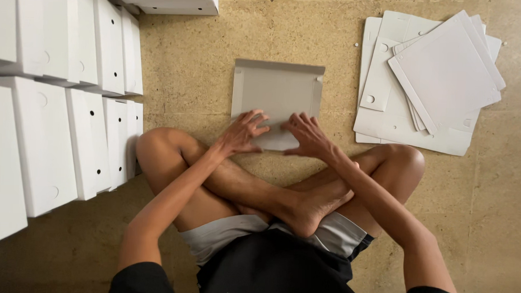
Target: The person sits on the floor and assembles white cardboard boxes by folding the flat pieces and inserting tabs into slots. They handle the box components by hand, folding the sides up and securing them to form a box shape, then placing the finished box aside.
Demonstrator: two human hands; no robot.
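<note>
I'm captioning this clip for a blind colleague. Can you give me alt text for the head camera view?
A person sitting cross-legged on a tan floor presses the left hand and right hand onto the near edge of a partly folded grey cardboard tray. Rows of finished white boxes stand on the left, and a loose pile of flat cardboard sheets lies on the right.

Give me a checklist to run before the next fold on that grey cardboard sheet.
1. Left hand on the cardboard sheet: ok, pressing its near edge.
2. Right hand on the sheet: ok, beside the left.
3. Far and side flaps raised: ok.
4. Near flap folded: cannot tell, hands cover it.
5. Flat blanks close by: ok, stacked to the right.
6. Finished white boxes apart from the sheet: ok, rows on the left.
</note>
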